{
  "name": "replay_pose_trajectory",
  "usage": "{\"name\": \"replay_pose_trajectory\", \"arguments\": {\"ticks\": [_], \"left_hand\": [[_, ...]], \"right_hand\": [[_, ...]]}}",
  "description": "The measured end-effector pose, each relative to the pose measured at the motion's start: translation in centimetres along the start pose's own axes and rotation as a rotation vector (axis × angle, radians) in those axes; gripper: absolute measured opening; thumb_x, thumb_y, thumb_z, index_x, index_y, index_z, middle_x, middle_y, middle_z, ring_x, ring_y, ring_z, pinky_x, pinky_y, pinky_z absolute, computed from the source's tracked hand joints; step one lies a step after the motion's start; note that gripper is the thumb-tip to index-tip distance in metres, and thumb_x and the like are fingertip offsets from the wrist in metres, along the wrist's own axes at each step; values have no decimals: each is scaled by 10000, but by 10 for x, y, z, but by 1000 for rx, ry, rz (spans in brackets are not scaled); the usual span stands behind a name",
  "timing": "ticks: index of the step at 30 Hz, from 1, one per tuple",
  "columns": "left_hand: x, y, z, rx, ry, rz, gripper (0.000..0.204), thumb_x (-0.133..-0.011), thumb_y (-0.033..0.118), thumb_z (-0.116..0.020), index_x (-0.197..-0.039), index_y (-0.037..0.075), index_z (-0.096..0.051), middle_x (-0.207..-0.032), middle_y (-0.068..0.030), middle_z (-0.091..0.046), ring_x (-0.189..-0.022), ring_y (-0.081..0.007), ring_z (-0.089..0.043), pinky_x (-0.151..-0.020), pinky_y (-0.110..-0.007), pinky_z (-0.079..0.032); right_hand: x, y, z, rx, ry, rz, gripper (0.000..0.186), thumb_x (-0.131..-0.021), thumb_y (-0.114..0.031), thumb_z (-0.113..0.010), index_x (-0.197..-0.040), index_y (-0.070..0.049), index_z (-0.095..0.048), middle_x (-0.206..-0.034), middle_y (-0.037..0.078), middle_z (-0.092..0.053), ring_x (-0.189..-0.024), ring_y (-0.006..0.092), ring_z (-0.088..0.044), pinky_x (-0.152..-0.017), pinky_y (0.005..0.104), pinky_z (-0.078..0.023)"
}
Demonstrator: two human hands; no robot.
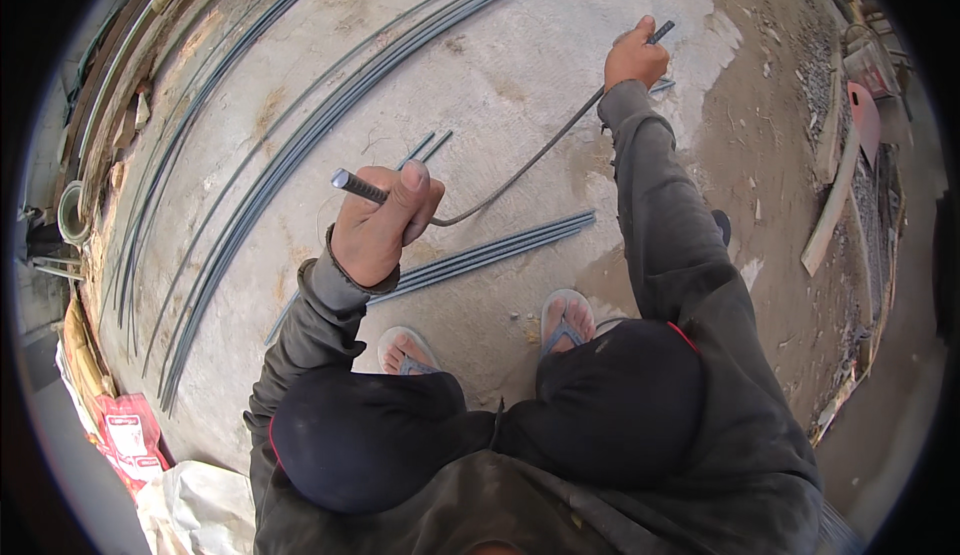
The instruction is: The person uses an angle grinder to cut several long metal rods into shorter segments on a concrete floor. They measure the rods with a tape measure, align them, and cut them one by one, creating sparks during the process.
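Note:
Both my hands are wrapped round a ribbed steel rebar [533, 162], which seems to be one length, though my fists hide parts of it. My left hand [383, 223] grips it at the near left, its cut end sticking out past the thumb. At the far right, my right hand [634, 58] holds the other end, with a short dark tip poking beyond the fist. Between the fists the rod sags in a bend above the ground. Below it lies a small bundle of cut rebars [500, 245], in front of my feet.
Long rebars [330, 105] curve across the concrete [530, 75] on the left. Two short bar ends [430, 145] show beyond my left hand. Bamboo poles and a red-and-white sack [132, 437] line the left edge. Dirt, gravel and a wooden board [832, 205] are at right.

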State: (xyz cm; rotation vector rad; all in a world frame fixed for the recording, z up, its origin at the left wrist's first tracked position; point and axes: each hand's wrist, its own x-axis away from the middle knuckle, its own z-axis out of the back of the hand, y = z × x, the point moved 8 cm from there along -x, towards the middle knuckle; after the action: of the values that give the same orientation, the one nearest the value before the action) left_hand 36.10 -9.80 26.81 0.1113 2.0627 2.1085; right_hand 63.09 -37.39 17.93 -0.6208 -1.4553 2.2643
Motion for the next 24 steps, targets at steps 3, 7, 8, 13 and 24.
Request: {"name": "replay_pose_trajectory", "arguments": {"ticks": [3, 7, 8, 13, 24], "left_hand": [[-4, 3, 8, 24, 15, -2, 733, -1123, 487, -334, -514, 80, -326, -495, -8, -285, -485, -142, -256, -504, -341, -209], [1, -2, 16, 95, -19, -1, 729, -1110, 466, -379, -501, 71, -314, -479, -28, -283, -484, -166, -256, -503, -350, -205], [3, -3, 16, 120, -28, -3, 731, -1103, 470, -395, -497, 71, -315, -479, -31, -285, -485, -167, -257, -503, -351, -202], [39, -2, 26, 138, -36, 25, 763, -1060, 512, -469, -458, 66, -324, -480, -37, -299, -491, -177, -259, -506, -362, -185], [75, -39, 65, 112, 444, 41, 750, -1130, 514, -227, -576, 65, -461, -587, -55, -414, -591, -204, -404, -612, -356, -363]], "right_hand": [[5, -11, -10, 95, 43, 43, 618, -1065, -403, -457, -828, 104, -721, -858, 315, -713, -860, 494, -695, -789, 562, -522], [-18, 12, -40, 126, 30, 16, 655, -1046, -445, -494, -825, 135, -704, -878, 362, -693, -907, 521, -681, -840, 573, -504], [-34, 24, -49, 167, 43, 20, 652, -1042, -449, -499, -844, 135, -709, -900, 365, -695, -931, 521, -682, -851, 566, -509], [-23, 13, -73, 148, -33, -21, 649, -1021, -471, -524, -888, 132, -723, -945, 369, -701, -999, 516, -686, -896, 540, -521], [48, -42, -42, -230, -472, -45, 715, -1047, -573, -487, -627, -10, -621, -549, 64, -536, -536, 190, -550, -555, 332, -451]]}}
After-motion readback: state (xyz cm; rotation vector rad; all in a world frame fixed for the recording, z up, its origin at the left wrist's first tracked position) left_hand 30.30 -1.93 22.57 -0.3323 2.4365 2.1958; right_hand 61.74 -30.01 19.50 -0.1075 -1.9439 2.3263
